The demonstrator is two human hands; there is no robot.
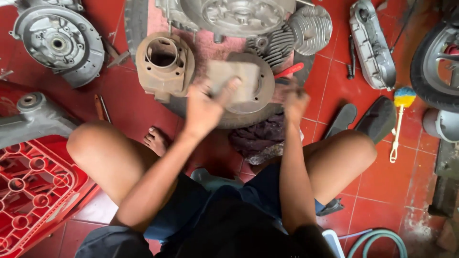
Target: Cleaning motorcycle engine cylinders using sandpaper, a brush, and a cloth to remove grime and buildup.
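At the bottom of the frame your knees spread wide over the red tiled floor (377, 191), with a red plastic crate (33, 191) at lower left; its round cells show nothing inside. A green hose (377, 239) curls at lower right.

Just above centre, your left hand (203, 110) is closed on a flat tan sheet (234, 81), thumb on top, pressing it against the round metal cover (258, 91) that rests on a tyre (239, 117). The sheet looks thin and floppy, likely abrasive paper, so it should bend to the curve; grip it by the near edge as you do. The cover looks like a stiff, fairly heavy casting that could slide, best steadied by its rim. Your right hand (294, 102) sits at the cover's right edge beside a red-handled tool (289, 70); blur hides the fingers, so I cannot tell whether it grips anything. A dark rag (256, 136) lies below the tyre.

Left of the cover stands a rusty cylinder barrel (165, 64), its bore open and empty. Toward the top sit a finned cylinder head (296, 33) and an engine casing (234, 16); another casing half (60, 43) lies at upper left, a long side cover (373, 45) at upper right, and a yellow-and-blue brush (400, 114) on the right.
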